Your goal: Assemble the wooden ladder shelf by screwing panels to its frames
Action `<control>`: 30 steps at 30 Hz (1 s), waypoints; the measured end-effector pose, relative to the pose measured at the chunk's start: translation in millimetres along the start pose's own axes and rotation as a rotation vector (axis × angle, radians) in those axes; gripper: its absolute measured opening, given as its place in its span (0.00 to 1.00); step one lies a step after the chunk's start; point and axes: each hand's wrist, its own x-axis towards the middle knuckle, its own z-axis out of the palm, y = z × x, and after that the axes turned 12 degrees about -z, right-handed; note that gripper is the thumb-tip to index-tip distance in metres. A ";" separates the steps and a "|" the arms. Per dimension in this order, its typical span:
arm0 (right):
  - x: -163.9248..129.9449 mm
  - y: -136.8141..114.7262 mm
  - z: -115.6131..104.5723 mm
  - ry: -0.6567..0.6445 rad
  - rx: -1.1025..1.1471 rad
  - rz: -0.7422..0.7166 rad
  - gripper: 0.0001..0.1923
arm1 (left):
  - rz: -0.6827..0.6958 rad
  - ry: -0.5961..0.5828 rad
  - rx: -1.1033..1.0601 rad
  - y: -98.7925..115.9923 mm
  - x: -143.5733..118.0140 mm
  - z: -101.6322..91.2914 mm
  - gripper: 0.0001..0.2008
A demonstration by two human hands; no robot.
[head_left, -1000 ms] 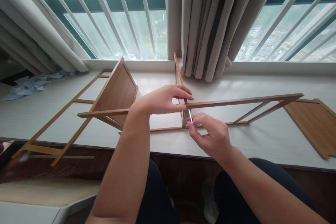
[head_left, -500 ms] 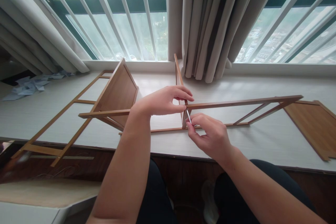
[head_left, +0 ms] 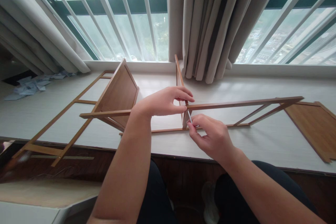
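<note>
My left hand (head_left: 169,100) arches over a corner joint of the wooden frame (head_left: 236,104), its thumb against the joint and its fingers reaching past the upright panel (head_left: 179,71). My right hand (head_left: 210,131) pinches a thin silver hex key (head_left: 189,116) just below that corner. The key's tip meets the joint from beneath; its other end is hidden in my fingers. Left of my forearm, a second wooden panel (head_left: 118,92) stands tilted, joined to the same long rails. The frame rests on its side on the white ledge (head_left: 162,145).
A loose wooden panel (head_left: 315,126) lies flat at the right. At the left, a ladder-like frame (head_left: 70,103) juts over the ledge's front edge. Crumpled papers (head_left: 31,85) lie at the far left. Curtains (head_left: 207,24) and barred windows stand behind the ledge.
The hex key and my right fingers have turned slightly at the joint. My left hand keeps its place on the frame.
</note>
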 end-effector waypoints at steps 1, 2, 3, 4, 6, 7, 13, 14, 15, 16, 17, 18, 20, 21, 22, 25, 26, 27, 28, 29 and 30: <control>0.0 -0.1 -0.2 -0.002 0.000 0.001 0.10 | 0.000 0.001 0.003 -0.1 0.0 0.0 0.18; 0.0 -0.2 -0.3 -0.004 0.001 0.002 0.10 | 0.000 0.002 0.005 0.0 0.0 0.0 0.17; 0.2 -0.2 -0.4 -0.006 0.003 0.002 0.10 | -0.002 0.002 0.008 0.2 -0.1 0.0 0.17; 0.4 -0.1 -0.4 -0.008 0.004 0.002 0.10 | -0.005 0.002 0.009 0.5 -0.2 -0.1 0.17; 1.2 0.0 -0.5 -0.011 0.004 0.001 0.10 | -0.010 -0.002 0.011 1.1 -0.3 -0.1 0.18; 1.6 0.0 -0.6 -0.011 0.000 -0.001 0.10 | -0.012 -0.004 0.011 1.4 -0.4 -0.1 0.18; 3.2 -0.9 -1.6 0.004 -0.045 -0.015 0.09 | -0.009 -0.007 0.002 0.2 -0.6 -0.1 0.17; 3.1 -1.0 -1.6 0.003 -0.049 -0.016 0.09 | -0.008 -0.006 0.001 -0.2 -0.5 0.0 0.17; 2.9 -1.2 -1.6 0.001 -0.050 -0.017 0.08 | -0.007 -0.004 0.001 -0.5 -0.4 0.1 0.17; 2.8 -1.3 -1.5 -0.002 -0.049 -0.017 0.08 | -0.005 -0.003 0.001 -0.7 -0.2 0.2 0.17; 2.6 -1.4 -1.4 -0.005 -0.046 -0.017 0.08 | -0.004 -0.002 0.002 -0.7 -0.1 0.3 0.17; 2.3 -1.5 -1.3 -0.009 -0.042 -0.017 0.09 | -0.003 -0.001 0.003 -0.7 0.0 0.3 0.17; 1.9 -1.6 -1.3 -0.018 -0.032 -0.013 0.09 | -0.001 0.000 0.005 -0.5 0.1 0.2 0.17; 1.7 -1.6 -1.3 -0.021 -0.030 -0.012 0.09 | 0.000 0.001 0.005 -0.3 0.0 0.1 0.17; 1.5 -1.6 -1.4 -0.023 -0.029 -0.009 0.09 | 0.000 0.001 0.006 0.0 -0.1 0.1 0.17; 1.2 -1.5 -1.9 -0.017 -0.038 -0.004 0.09 | -0.006 0.003 0.008 1.0 -0.3 -0.1 0.17; 1.1 -1.4 -2.1 -0.011 -0.045 -0.005 0.09 | -0.007 0.004 0.008 1.3 -0.4 -0.2 0.17; 0.9 -1.4 -2.2 -0.004 -0.053 -0.008 0.09 | -0.007 0.004 0.008 1.5 -0.4 -0.2 0.17; 0.5 -1.3 -2.3 0.004 -0.064 -0.010 0.09 | -0.007 0.004 0.008 1.7 -0.4 -0.2 0.17; 0.1 -1.2 -2.2 0.010 -0.073 -0.009 0.09 | -0.007 0.003 0.008 1.7 -0.4 -0.1 0.17; -0.5 -1.0 -2.1 0.013 -0.081 -0.005 0.10 | -0.008 0.002 0.008 1.6 -0.3 -0.1 0.17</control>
